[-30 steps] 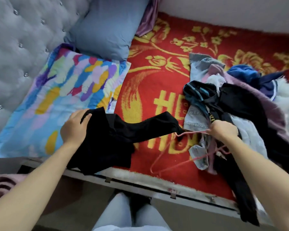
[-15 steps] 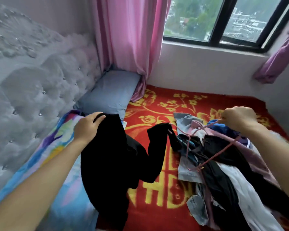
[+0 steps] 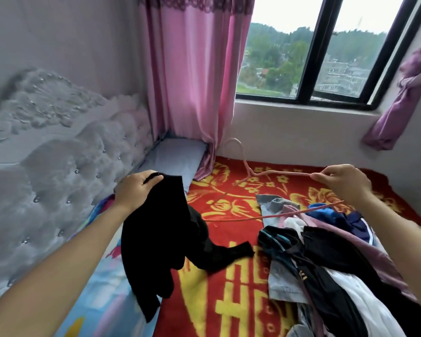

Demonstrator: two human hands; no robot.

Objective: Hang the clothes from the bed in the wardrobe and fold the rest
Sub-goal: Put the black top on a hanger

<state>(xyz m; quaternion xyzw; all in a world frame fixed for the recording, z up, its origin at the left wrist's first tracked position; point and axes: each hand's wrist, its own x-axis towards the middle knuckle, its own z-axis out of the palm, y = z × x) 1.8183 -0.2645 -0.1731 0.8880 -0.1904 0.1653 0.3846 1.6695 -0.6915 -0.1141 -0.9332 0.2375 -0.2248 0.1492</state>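
My left hand (image 3: pixel 135 188) grips the top edge of a black garment (image 3: pixel 161 239), which hangs from it with one sleeve trailing on the red blanket (image 3: pixel 229 288). My right hand (image 3: pixel 343 180) pinches one end of a thin pink wire hanger (image 3: pixel 272 175), held in the air over the bed with its hook pointing up toward the curtain. Below my right arm lies a pile of mixed clothes (image 3: pixel 326 251): black, white, mauve, blue and denim pieces.
A grey tufted headboard (image 3: pixel 58 178) runs along the left. A colourful pillow (image 3: pixel 102 288) and a lilac pillow (image 3: pixel 173 156) lie by it. A pink curtain (image 3: pixel 190 81) hangs beside the window (image 3: pixel 326 52). The wall closes off the bed's far side.
Both hands have risen from the bed. The black garment now hangs lifted, and the pink hanger has come free of the clothes pile into the air. The view tilted up toward the window.
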